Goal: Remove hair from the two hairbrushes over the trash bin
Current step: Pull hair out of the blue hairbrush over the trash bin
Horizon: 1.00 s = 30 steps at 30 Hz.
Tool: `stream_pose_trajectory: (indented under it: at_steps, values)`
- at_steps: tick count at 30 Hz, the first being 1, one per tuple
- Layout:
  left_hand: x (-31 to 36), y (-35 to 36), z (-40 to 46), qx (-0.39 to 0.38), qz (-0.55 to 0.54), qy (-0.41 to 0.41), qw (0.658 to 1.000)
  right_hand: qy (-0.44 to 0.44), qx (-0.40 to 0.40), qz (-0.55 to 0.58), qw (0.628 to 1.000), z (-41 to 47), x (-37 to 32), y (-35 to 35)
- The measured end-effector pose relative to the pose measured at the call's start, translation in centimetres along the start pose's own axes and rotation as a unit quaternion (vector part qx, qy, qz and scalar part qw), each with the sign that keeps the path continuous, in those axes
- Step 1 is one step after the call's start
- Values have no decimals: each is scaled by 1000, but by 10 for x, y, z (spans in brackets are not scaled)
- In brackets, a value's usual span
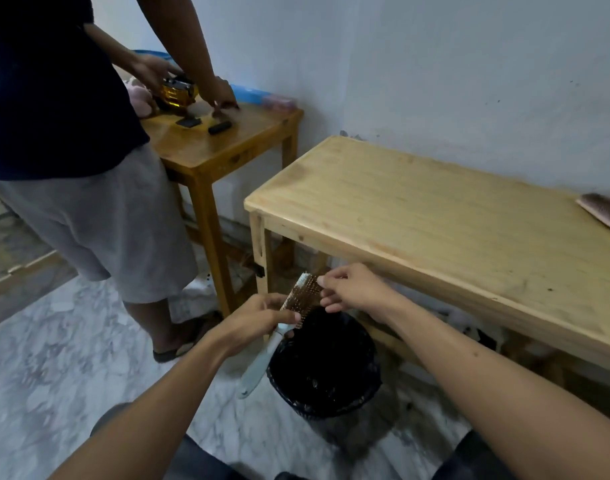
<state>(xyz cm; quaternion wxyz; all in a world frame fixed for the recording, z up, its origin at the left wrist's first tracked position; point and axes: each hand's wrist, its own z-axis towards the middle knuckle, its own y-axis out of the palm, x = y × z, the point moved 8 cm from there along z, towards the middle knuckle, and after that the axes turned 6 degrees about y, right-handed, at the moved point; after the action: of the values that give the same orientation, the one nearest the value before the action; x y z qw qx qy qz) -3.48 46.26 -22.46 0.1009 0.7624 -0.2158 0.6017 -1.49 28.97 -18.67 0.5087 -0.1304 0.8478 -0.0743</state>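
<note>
Left hand (262, 315) grips the white hairbrush (289, 313) at its neck, above the black-lined trash bin (324, 372); right hand (352, 289) pinches hair at the bristles; second hairbrush (605, 211) lies on the worktop (435, 216)

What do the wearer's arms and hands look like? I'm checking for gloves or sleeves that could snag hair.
Both forearms are bare, with no sleeves showing. The left hand and right hand wear no gloves, and no rings, watch or bracelets are visible.

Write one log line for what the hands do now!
left hand holds white hairbrush | right hand pinches hair | over trash bin | pink hairbrush on table
</note>
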Motion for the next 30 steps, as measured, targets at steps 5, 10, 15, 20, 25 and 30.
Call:
stream_pose_trajectory:
  at_steps: [5,10,15,20,25,30]
  values:
    - [-33,25,7,-34,-20,-35,999,68,54,61,994,26,63,4]
    - [-71,37,13,-36,12,-76,996,87,70,160,981,33,106,-5]
    - [-89,39,16,-30,46,-81,995,156,43,186,969,36,139,1]
    - [-87,43,18,-67,72,-80,992,145,34,219,964,38,143,1]
    - [-94,40,21,-87,62,-83,991,126,105,182,969,42,138,-17]
    - [-102,22,26,-31,257,-70,963,113,142,89,979,47,138,-31]
